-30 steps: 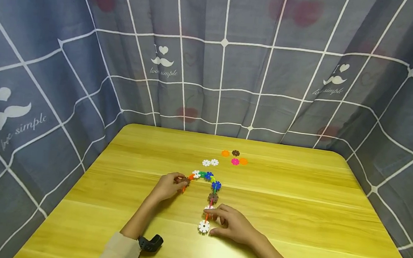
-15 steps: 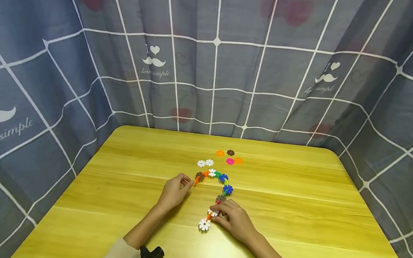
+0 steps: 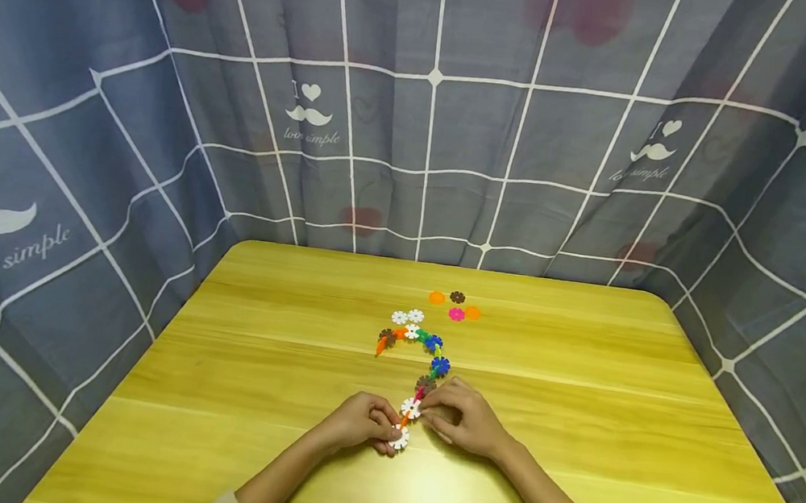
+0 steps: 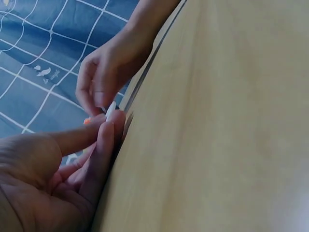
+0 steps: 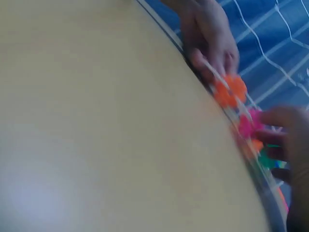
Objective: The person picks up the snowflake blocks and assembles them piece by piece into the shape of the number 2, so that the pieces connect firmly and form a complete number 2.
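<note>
So, I saw the left hand (image 3: 360, 424) pinching the white end disc (image 3: 403, 439), probably to steady the chain (image 3: 440, 365) curving beyond both hands; right hand (image 3: 472, 420) was by the next disc (image 3: 410, 408), grip unclear.

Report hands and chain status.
Left hand pinches white end disc. Right hand at next white disc, grip unclear. Chain curved; loose discs beyond, not blocking.

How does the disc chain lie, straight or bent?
Bent: the head view shows the chain curling leftward at its far end; the left hand pinches its near end.
</note>
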Motion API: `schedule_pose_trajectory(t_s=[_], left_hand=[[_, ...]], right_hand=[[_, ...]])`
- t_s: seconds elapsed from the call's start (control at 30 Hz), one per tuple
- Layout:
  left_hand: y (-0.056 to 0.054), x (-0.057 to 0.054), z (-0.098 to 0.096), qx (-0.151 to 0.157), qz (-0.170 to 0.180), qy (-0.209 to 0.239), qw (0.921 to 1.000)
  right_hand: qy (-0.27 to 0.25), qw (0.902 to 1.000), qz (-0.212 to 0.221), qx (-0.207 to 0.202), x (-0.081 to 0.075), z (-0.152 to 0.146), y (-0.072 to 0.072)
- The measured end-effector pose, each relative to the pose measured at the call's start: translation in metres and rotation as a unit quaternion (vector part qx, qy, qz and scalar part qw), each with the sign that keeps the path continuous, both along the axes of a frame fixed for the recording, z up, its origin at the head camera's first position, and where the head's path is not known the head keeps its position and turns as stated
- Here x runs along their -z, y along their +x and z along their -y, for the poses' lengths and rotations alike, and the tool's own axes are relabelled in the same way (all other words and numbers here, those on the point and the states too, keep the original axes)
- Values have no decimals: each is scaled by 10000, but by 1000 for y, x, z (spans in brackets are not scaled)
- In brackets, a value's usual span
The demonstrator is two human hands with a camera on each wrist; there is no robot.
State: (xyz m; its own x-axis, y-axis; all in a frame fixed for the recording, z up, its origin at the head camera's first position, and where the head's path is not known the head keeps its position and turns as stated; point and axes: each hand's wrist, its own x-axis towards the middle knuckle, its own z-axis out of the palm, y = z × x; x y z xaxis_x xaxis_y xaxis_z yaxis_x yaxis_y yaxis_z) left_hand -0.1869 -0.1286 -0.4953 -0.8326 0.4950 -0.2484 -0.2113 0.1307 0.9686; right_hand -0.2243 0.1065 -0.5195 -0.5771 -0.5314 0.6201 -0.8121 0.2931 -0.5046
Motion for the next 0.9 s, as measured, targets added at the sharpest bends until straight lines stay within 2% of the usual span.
schedule_pose_trajectory(t_s=[0.07, 0.13, 0.2, 0.27, 0.33, 0.43, 0.53, 0.67, 0.8, 0.9], left_hand=[[1, 0, 4, -144, 25, 26, 9999], [1, -1, 6, -269, 7, 15, 9996], [1, -1, 9, -327, 9, -10, 9995], [2, -2, 12, -341, 73, -25, 9994], [3, -3, 15, -298, 182, -38, 9994], [6, -5, 20, -26, 338, -44, 9994], [7, -5, 25, 438, 470, 37, 9979], [8, -4, 29, 948, 557, 136, 9938], [7, -2, 30, 1126, 560, 166, 9919], [6, -1, 30, 1205, 586, 251, 9907]], right_hand=[[-298, 9985, 69, 457, -3, -4, -17], [-513, 9901, 267, 1278, -7, -10, -39], [-350, 9755, 569, 2095, -6, -16, -68], [98, 9602, 895, 2646, 0, -20, -99], [595, 9477, 1186, 2902, 2, -19, -123], [1282, 9356, 1422, 2968, 4, -9, -148], [1797, 9299, 1428, 2875, 4, 6, -161], [2334, 9218, 1404, 2757, 2, 30, -169], [2648, 9116, 1452, 2791, 2, 51, -169], [3034, 8974, 1405, 2878, 3, 61, -169]])
